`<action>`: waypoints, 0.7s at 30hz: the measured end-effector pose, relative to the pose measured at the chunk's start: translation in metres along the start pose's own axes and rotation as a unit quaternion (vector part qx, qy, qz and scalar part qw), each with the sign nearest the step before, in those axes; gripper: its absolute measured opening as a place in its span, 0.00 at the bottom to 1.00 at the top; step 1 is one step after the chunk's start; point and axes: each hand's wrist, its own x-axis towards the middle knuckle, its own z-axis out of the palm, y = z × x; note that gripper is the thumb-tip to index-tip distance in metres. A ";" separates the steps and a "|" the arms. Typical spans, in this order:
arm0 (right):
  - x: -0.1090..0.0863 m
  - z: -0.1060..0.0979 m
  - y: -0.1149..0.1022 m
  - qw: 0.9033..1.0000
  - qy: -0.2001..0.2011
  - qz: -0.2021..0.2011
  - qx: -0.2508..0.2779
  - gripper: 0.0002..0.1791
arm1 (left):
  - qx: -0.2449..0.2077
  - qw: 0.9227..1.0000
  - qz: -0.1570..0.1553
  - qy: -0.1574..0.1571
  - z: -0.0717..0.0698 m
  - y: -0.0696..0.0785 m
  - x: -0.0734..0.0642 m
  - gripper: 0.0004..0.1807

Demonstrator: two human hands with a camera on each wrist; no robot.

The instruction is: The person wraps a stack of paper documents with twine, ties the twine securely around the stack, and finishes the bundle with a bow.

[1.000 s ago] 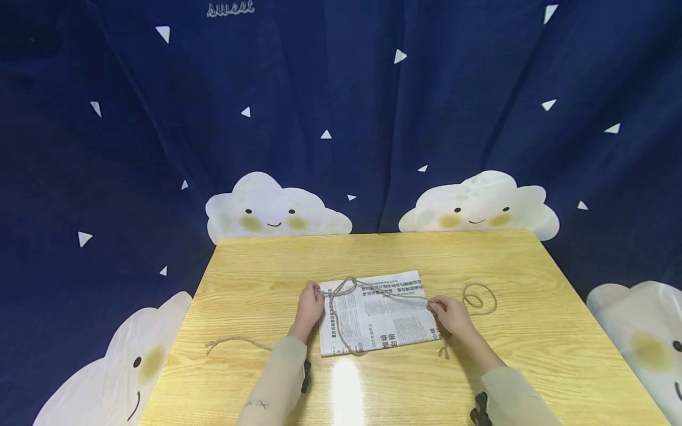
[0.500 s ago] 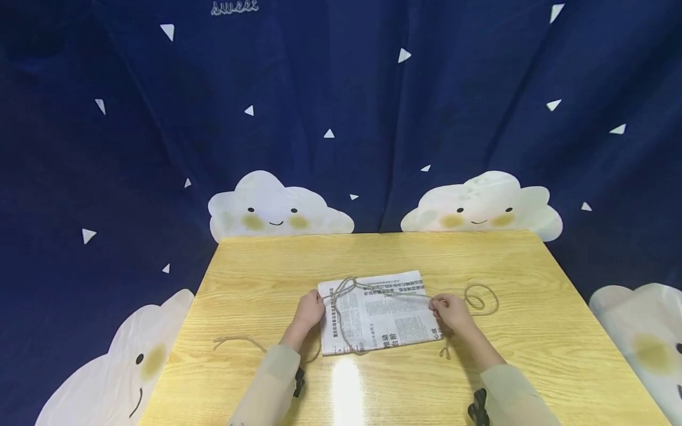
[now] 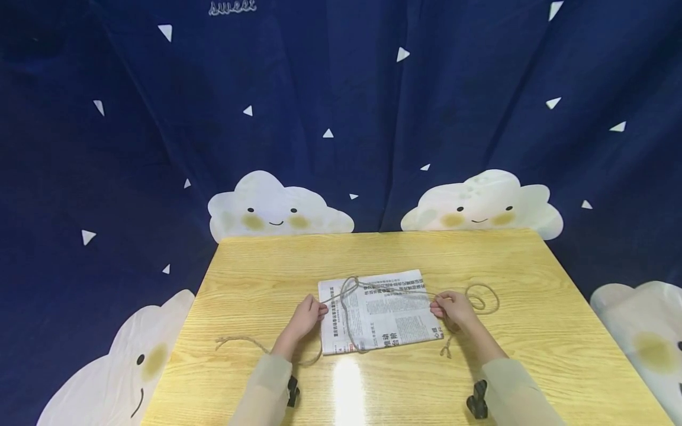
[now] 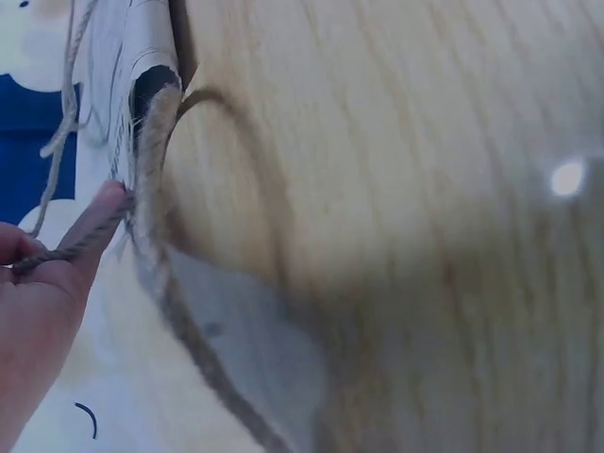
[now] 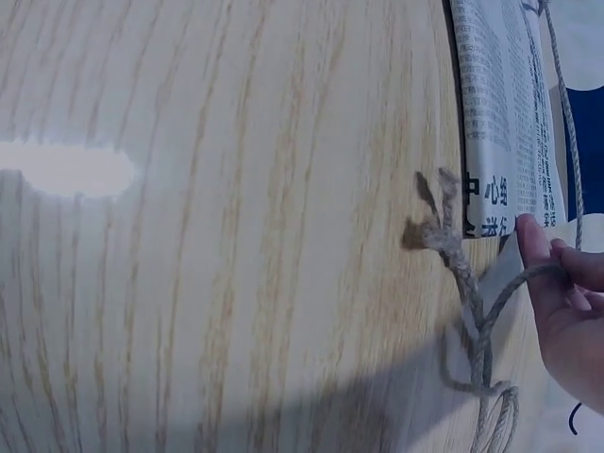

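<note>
A folded newspaper (image 3: 402, 334) lies on the table, with a thin twine (image 3: 348, 328) running over it and crossing itself near its far edge. My left hand (image 3: 306, 316) is at the newspaper's left edge. In the left wrist view, its thumb and fingers pinch a strand of twine (image 4: 66, 253), while a thicker-looking length hangs past the folded edge. At the right edge, my right hand (image 3: 454, 309) pinches the twine too. Beside it in the right wrist view is a frayed, knotted twine end (image 5: 444, 231). The twine's underside path is hidden.
A loose coil of twine (image 3: 496, 299) lies on the wooden table (image 3: 266, 266) right of my right hand. Another twine end (image 3: 234, 339) trails to the left. A dark blue curtain with white clouds hangs behind the table.
My left hand has moved slightly toward me, its fingers still on the twine. The near-to-far strand on the newspaper has shifted right, and the loop at its top has narrowed. My right hand barely moves.
</note>
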 end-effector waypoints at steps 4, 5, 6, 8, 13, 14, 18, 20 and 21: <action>0.001 -0.001 0.000 0.999 -0.012 0.012 0.047 0.17 | -0.115 0.993 -0.017 -0.003 -0.001 -0.007 0.001 0.18; 0.001 -0.001 0.000 0.998 -0.016 0.015 0.061 0.18 | -0.138 0.990 -0.021 -0.004 -0.002 -0.009 0.001 0.20; 0.001 -0.002 0.001 0.997 -0.021 0.017 0.072 0.19 | -0.158 0.987 -0.024 -0.005 -0.002 -0.011 0.002 0.21; 0.001 -0.003 0.003 0.996 -0.025 0.018 0.082 0.19 | -0.191 0.981 -0.029 -0.006 -0.003 -0.014 0.002 0.24; 0.000 -0.003 0.004 0.996 -0.022 0.016 0.083 0.19 | -0.171 0.985 -0.027 0.019 0.001 -0.016 0.002 0.23; 0.000 -0.003 0.003 0.996 -0.022 0.014 0.082 0.19 | -0.147 0.988 -0.021 0.030 0.002 -0.016 0.002 0.22; -0.001 0.000 0.001 0.998 -0.006 0.014 0.065 0.18 | -0.003 0.997 -0.002 0.075 0.010 -0.011 0.003 0.16; -0.002 0.002 0.000 0.999 0.004 0.007 0.046 0.18 | 0.066 0.994 0.009 0.085 0.013 -0.007 0.004 0.14; -0.003 0.004 -0.001 0.999 0.010 -0.001 0.033 0.17 | 0.094 0.992 0.013 0.085 0.015 -0.005 0.004 0.13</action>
